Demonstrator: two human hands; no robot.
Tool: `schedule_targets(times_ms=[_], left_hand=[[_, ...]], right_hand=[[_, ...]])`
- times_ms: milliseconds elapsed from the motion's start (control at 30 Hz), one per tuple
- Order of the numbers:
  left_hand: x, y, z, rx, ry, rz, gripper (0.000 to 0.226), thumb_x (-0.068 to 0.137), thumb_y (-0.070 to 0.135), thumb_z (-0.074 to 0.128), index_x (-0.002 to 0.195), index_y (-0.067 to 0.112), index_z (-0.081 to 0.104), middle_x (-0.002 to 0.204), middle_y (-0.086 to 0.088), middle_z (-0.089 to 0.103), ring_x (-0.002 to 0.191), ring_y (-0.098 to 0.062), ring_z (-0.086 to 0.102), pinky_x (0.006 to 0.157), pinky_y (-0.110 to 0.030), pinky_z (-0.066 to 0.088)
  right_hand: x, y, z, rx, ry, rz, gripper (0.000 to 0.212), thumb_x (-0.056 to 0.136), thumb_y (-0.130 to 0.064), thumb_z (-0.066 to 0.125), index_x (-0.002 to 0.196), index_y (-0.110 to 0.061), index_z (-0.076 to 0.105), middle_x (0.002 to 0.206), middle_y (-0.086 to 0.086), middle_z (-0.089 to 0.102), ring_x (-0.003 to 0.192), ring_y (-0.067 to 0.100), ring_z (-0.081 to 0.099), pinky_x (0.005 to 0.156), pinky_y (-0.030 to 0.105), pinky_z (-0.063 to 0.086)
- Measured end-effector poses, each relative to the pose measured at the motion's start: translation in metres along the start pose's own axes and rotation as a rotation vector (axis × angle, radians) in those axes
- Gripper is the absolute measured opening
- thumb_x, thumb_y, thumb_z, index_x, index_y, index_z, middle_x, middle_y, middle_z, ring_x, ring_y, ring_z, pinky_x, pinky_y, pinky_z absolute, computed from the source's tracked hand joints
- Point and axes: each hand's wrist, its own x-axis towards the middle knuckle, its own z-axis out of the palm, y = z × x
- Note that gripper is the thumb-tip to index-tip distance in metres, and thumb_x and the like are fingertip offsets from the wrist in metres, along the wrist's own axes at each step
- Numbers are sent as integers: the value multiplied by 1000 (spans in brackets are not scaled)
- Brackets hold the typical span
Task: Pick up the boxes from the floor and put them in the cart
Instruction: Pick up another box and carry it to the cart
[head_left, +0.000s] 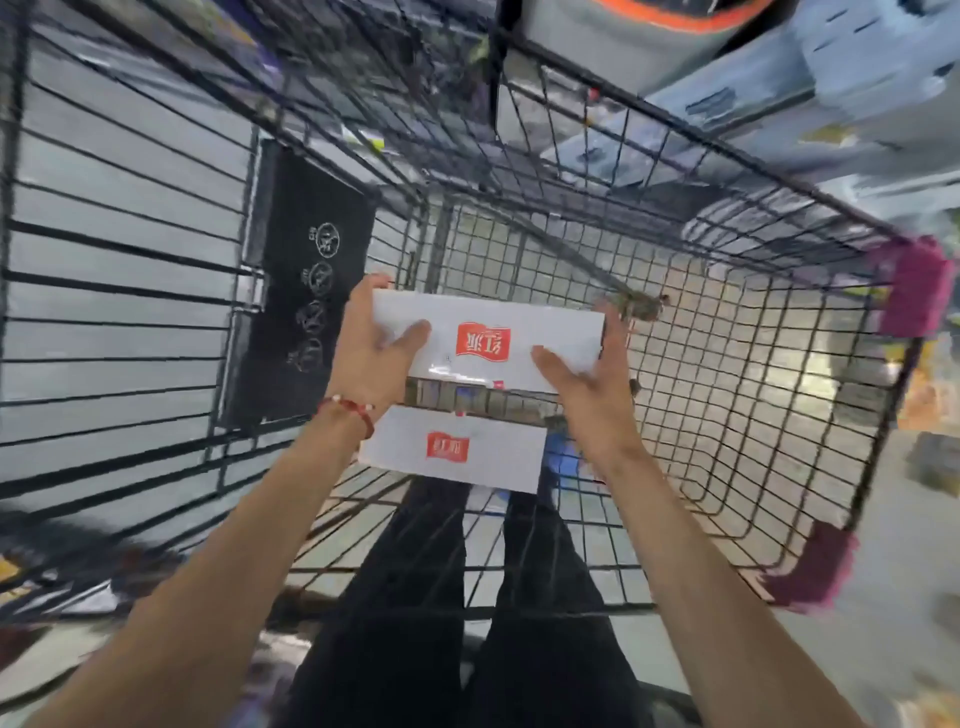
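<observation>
I hold a white box with a red label over the inside of the black wire cart. My left hand grips its left end, thumb on top. At the right end my right hand grips it too, thumb lying on the top face. A second white box with the same red label lies lower down in the cart, just beneath and nearer to me than the held one.
The cart's child-seat flap with white icons hangs at the left. Pink padding wraps the right rim corners. My legs in black trousers show through the near wire wall. Blue shelving and goods stand at the upper right.
</observation>
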Motion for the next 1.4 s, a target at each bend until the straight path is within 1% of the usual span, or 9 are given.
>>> schedule_targets(times_ms=[100,167,300,467,633,833,1067,1167,1400], left_hand=[[16,-23,5,67,-20,-42,58,91,19,69,139,31,39,137,-6,52,114,-26,62,95,-45,56],[23,-37,6,109,-26,-65,60,91,21,70,141,31,38,134,-2,55,110,-20,62,90,-34,58],[28,-58,7,202,-11,-109,67,88,22,74,143,28,36,127,-1,58,105,-18,59,95,-32,51],[29,-68,4,277,-42,-141,75,88,23,74,150,24,31,139,-8,54,122,-26,55,108,-42,45],[26,-71,10,419,-69,-34,68,90,20,70,150,26,37,152,-5,37,136,-26,44,112,-40,40],[20,-77,6,473,-40,15,57,85,25,75,136,27,51,143,0,47,116,-12,46,94,-29,40],[28,-78,0,431,-137,25,57,84,22,77,136,23,53,139,-1,51,122,-18,50,100,-29,43],[27,-78,-5,420,-107,36,52,87,18,72,136,23,55,141,-2,52,126,-21,51,109,-36,42],[19,-86,1,463,8,31,52,92,14,66,141,27,53,148,-5,42,131,-16,44,101,-12,26]], right_hand=[[12,24,9,16,9,56,74,94,-13,76,153,-28,33,135,1,63,118,10,67,96,28,59],[13,37,14,33,-5,90,79,95,-11,74,157,-26,27,137,6,62,121,15,66,97,29,59],[14,58,24,13,-23,130,79,97,-6,70,157,-22,21,139,16,58,125,29,63,106,48,55],[14,67,30,-71,-47,166,84,97,-9,71,159,-25,17,137,7,59,116,14,67,96,31,60],[14,68,31,-76,-48,219,82,98,-6,66,158,-22,13,138,16,56,121,30,65,100,53,57],[6,71,28,-122,-8,223,79,98,-14,69,157,-27,18,131,6,61,113,20,68,83,31,63],[1,77,34,-179,35,219,93,95,-13,71,160,-37,9,135,-1,60,117,17,66,98,45,60],[6,75,37,-205,-5,226,98,94,-12,72,161,-35,5,127,-5,65,112,10,67,100,41,57],[2,83,44,-169,-2,238,97,97,-12,69,162,-33,1,128,-6,64,104,-2,68,91,28,56]])
